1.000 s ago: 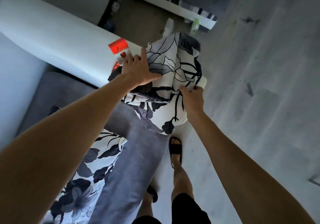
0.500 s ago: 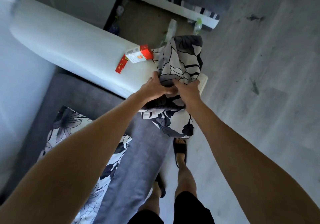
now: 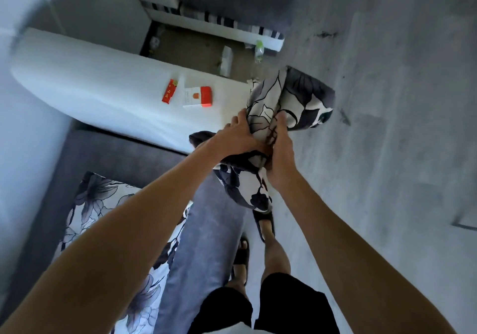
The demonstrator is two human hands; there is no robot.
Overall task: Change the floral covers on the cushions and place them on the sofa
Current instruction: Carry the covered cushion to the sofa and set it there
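A cushion in a white cover with dark floral print (image 3: 302, 101) is bunched up over the end of the white sofa armrest (image 3: 103, 96). My left hand (image 3: 237, 137) grips its squeezed middle from the left. My right hand (image 3: 280, 152) grips the same fold from the right, fingers curled into the fabric. The cover's lower part (image 3: 245, 189) hangs below both hands. A second floral cushion (image 3: 103, 217) lies on the grey sofa seat (image 3: 113, 152) at lower left, partly hidden by my left forearm.
A red-and-white box (image 3: 197, 97) and a small red packet (image 3: 169, 94) lie on the armrest. Bottles (image 3: 259, 49) stand on the brown floor patch beyond. Grey floor (image 3: 387, 152) stretches to the right. My sandalled feet (image 3: 263, 222) stand beside the sofa's front edge.
Both hands have closed in on the cushion's middle and squeezed it narrower. The cushion shifted right, uncovering the red-and-white box and the packet on the armrest.
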